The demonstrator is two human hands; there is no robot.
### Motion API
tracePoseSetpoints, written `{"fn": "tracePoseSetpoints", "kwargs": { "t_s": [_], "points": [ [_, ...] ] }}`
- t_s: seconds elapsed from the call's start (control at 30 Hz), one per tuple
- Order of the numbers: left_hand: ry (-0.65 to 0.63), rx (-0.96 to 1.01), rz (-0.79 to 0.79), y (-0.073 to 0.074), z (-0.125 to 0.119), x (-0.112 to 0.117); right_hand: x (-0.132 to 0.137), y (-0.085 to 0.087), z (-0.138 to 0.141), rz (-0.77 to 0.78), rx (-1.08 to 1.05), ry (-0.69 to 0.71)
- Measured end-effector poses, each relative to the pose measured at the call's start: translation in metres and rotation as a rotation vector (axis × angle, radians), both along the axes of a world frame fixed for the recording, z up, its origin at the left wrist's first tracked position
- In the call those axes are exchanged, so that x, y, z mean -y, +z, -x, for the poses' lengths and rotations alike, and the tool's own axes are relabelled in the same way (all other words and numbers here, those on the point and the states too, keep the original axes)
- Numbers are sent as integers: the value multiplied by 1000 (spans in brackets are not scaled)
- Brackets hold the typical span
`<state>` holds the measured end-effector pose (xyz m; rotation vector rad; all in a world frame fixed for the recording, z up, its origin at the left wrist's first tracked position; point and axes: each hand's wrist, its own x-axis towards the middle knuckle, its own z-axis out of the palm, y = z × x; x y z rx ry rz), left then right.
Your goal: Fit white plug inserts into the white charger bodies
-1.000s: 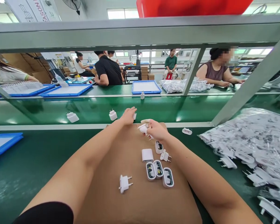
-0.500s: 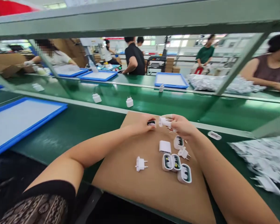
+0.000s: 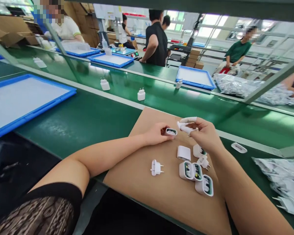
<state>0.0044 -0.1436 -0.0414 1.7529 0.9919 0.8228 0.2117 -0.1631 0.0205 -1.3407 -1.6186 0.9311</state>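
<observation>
My left hand [image 3: 159,134] is wrapped round a white charger housing [image 3: 171,132], its open end turned towards me. Close to its right, my right hand [image 3: 207,132] pinches a small white plug cap [image 3: 179,125] between fingertips wearing white finger covers; the fingers partly hide it. The cap and housing look slightly apart. Under both hands lies a cardboard sheet [image 3: 137,182]. On it are a loose plug cap with two pins [image 3: 156,167], a closed-sided white housing [image 3: 184,153], several open housings with green boards inside [image 3: 187,170], and another plug cap [image 3: 203,162].
White chargers [image 3: 141,94] stand on the green belt [image 3: 122,88] beyond a pale rail. At left is a blue-rimmed tray [image 3: 73,92]. Silver bags [image 3: 281,173] and a white oval piece [image 3: 239,148] lie at right. Co-workers are across the line; a frame post [image 3: 274,80] slants at right.
My view has tilted down and shifted left. My left hand has turned the housing so that its open end shows more. My right hand still pinches the plug cap close by.
</observation>
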Motion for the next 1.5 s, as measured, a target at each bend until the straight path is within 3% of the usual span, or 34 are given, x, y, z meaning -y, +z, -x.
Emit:
{"fn": "tracePoseSetpoints", "kwargs": {
  "t_s": [0.13, 0.27, 0.47, 0.77, 1.03, 1.3, 1.5],
  "points": [
    [-7, -55, -41, -4, 1, 5, 0, -6, 6, -124, 38, 90],
    [5, -75, -49, -8, 5, -1, 0, -10, 9, -277, 238, 135],
    [-37, -56, -17, -3, 5, -1, 8, -12, 17, -270, 536, 236],
    [-52, -44, 29, -1, 5, 1, 6, -9, 18, -308, 640, 70],
    [-34, -73, -79, -6, 3, 1, 12, -15, 20, -314, 740, 147],
    [-83, 28, -61, -7, 2, -1, 8, -9, 8, -396, 582, 99],
    [-121, 82, -80, -9, 2, 0, 12, -8, 13, -348, 748, 64]
  ]
}}
